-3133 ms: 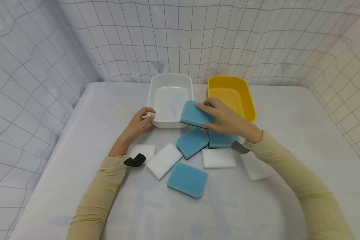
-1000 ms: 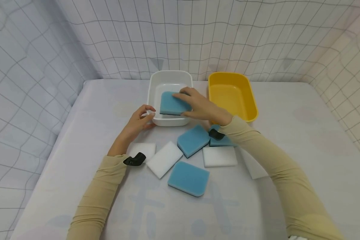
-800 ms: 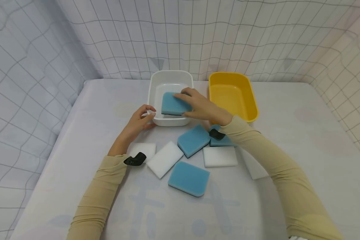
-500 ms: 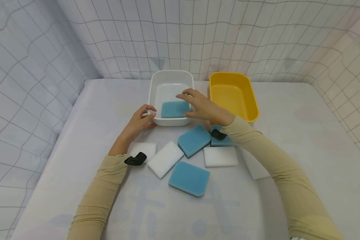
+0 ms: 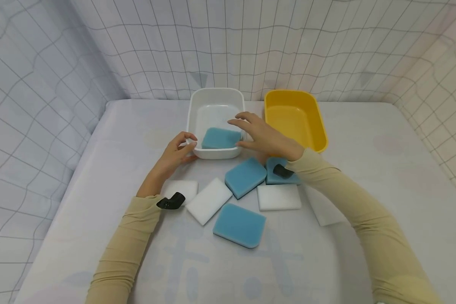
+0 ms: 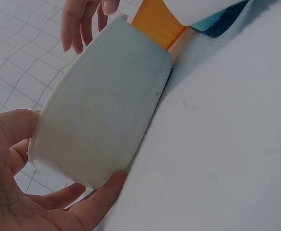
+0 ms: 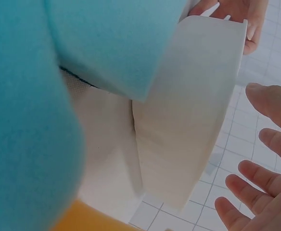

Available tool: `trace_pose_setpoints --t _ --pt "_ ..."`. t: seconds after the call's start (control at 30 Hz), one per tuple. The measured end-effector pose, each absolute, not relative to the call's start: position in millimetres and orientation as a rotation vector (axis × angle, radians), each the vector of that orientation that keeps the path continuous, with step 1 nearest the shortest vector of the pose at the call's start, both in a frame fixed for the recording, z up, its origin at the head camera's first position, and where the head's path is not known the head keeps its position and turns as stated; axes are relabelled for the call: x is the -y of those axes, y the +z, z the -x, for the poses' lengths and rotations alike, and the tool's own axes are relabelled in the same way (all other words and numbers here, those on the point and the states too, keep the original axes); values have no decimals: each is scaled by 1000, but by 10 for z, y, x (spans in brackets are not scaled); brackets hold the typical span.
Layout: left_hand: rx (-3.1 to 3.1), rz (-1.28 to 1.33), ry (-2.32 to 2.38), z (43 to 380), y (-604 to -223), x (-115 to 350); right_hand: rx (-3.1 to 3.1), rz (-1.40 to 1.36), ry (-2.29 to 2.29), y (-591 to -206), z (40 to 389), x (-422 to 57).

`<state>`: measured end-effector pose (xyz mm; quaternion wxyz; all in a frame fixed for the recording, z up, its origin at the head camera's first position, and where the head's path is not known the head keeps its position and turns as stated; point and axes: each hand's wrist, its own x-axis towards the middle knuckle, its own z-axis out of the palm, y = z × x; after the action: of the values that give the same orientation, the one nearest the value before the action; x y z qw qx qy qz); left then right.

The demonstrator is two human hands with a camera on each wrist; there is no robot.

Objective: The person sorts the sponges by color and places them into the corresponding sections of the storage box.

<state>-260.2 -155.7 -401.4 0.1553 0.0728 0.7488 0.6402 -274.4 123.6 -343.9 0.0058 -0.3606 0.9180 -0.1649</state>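
At the near left corner of a white plastic tub [image 5: 216,154], my left hand [image 5: 176,153] grips it. The left wrist view shows the thumb at the rim and fingers [image 6: 99,199] curled along the outer wall. A blue sponge [image 5: 221,138] lies inside the tub, against its near side. My right hand [image 5: 261,134] hovers by the tub's right rim, fingers spread and holding nothing. In the right wrist view those fingers [image 7: 258,178] are apart from the tub wall [image 7: 188,106].
A yellow tub [image 5: 295,122] stands right of the white one. Nearer lie blue sponges with dark undersides [image 5: 245,177] [image 5: 239,226] and several white pads [image 5: 209,201] [image 5: 279,197]. One blue sponge [image 5: 275,164] is partly under my right wrist. Gridded cloth [image 5: 228,50] hangs behind the table.
My right hand carried the blue sponge left into the white tub, let go of it, and has drawn slightly back to the right. The left hand stayed at the tub's corner.
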Motion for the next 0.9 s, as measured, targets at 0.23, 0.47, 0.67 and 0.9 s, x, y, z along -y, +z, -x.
trace_pose_setpoints --t 0.23,0.47,0.67,0.9 --pt "-2141 -206 1832 2609 -4024 1567 -2869 1158 -500 -3413 2696 -1263" --pt "-2140 -208 1829 2607 -4013 1561 -2874 1187 -505 -3371 2622 -1285" --pt "-2141 -223 1836 2616 -4012 1560 -2869 1222 -502 -3350 2556 -1304" --pt "-2145 -221 1831 2619 -4035 1565 -2837 1240 -478 -3371 2459 -1302"
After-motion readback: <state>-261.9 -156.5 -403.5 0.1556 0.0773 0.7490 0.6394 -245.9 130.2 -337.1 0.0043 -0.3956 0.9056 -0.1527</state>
